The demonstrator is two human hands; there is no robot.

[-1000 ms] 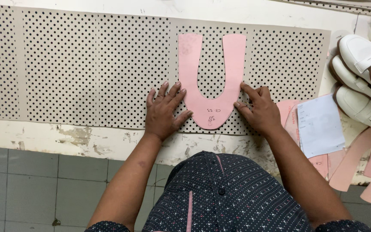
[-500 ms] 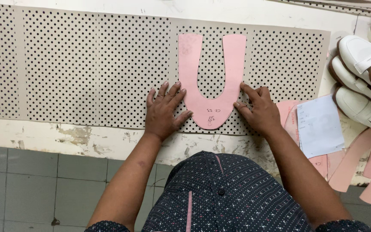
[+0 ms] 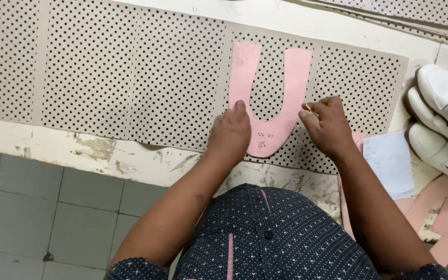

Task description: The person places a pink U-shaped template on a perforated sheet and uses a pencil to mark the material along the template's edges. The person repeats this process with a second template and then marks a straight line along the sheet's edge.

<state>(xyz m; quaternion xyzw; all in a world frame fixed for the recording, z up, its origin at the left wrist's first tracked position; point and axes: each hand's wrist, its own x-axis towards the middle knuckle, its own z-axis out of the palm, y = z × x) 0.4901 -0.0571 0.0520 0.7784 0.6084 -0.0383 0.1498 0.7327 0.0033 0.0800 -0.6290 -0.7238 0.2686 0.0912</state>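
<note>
Looking down from the head camera, I see my left hand (image 3: 230, 130) lying palm-down on the left arm of a pink U-shaped pattern piece (image 3: 269, 98), fingers loosely curled and pressing it flat, gripping nothing. That pattern piece lies on a beige perforated sheet (image 3: 130, 78) spread over the worn white worktable (image 3: 105, 155), its two arms pointing away from me and its rounded base toward me, with small handwritten marks near the base. My right hand (image 3: 326, 126) sits at the outer edge of the right arm, fingers pinched shut around a thin, small tool (image 3: 308, 108) of which only a yellowish tip shows; I cannot tell what kind it is. To the right, a white slip of paper (image 3: 390, 163) lies over more pink pattern pieces (image 3: 442, 218), and white shoes (image 3: 442, 119) are stacked beside them at the table's edge. Below the table edge I see grey floor tiles (image 3: 37, 218)
</note>
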